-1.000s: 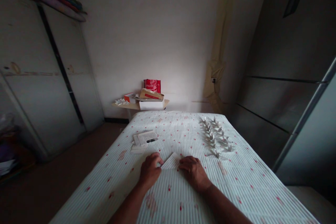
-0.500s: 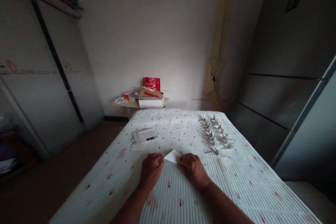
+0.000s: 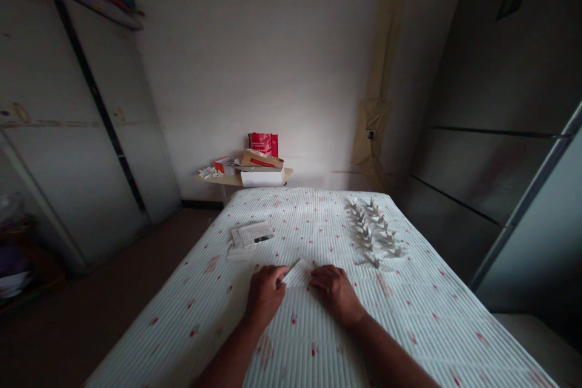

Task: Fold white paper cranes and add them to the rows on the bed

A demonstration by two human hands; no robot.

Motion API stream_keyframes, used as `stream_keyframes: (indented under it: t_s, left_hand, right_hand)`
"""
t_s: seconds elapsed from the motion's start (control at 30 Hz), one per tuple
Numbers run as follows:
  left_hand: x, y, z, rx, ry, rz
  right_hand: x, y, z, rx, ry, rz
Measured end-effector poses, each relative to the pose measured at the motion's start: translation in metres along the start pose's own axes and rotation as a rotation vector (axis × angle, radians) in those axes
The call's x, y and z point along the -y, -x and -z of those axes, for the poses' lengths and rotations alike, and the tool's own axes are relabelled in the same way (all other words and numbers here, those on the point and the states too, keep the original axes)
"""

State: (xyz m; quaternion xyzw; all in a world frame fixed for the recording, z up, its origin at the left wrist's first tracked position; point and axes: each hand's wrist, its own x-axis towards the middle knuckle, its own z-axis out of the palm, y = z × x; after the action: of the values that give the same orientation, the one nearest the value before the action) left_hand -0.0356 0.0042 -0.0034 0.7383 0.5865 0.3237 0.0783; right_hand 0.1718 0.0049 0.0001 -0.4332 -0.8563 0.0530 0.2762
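A small folded piece of printed paper lies on the striped bedspread between my two hands. My left hand pinches its left corner between thumb and fingers. At the right edge, my right hand has curled fingers closed on the paper, holding it down against the cover. Further up on the left is a small stack of printed paper sheets. To the right, several folded paper cranes stand in two rough rows.
The quilted bedspread with red marks covers the bed. Beyond its far edge, a small table bears a white box, a red bag and more folded white paper. A wardrobe stands left, a grey refrigerator right.
My left hand has shifted slightly right, moving the paper's left corner. The paper's outline looks less pointed at the left. My right hand has barely moved.
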Motion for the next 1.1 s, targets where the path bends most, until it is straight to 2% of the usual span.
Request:
stream_keyframes:
  t_s: [0.13,0.33,0.57,0.67,0.77,0.9,1.1]
  left_hand:
    - [-0.001,0.001,0.0,-0.021,-0.018,-0.036]
    - [0.003,0.002,-0.005,-0.021,-0.003,-0.054]
    - [0.0,0.002,-0.002,-0.034,0.013,-0.089]
    - [-0.001,0.003,-0.001,-0.053,0.011,-0.112]
    - [-0.001,0.002,-0.002,-0.047,0.001,-0.14]
    - [-0.001,0.002,-0.001,-0.041,-0.03,-0.154]
    - [-0.004,0.003,0.002,-0.061,-0.034,-0.17]
  right_hand:
    - [-0.001,0.001,-0.001,-0.026,-0.061,0.01]
    - [-0.008,0.006,-0.005,-0.165,-0.235,-0.075]
    - [-0.004,0.006,0.002,-0.171,-0.351,-0.192]
    - [-0.004,0.006,0.002,-0.186,-0.375,-0.163]
    - [-0.006,0.006,-0.001,-0.201,-0.394,-0.072]
    - [-0.005,0.006,-0.002,-0.173,-0.371,0.014]
    - [0.002,0.006,0.0,-0.054,-0.21,-0.025]
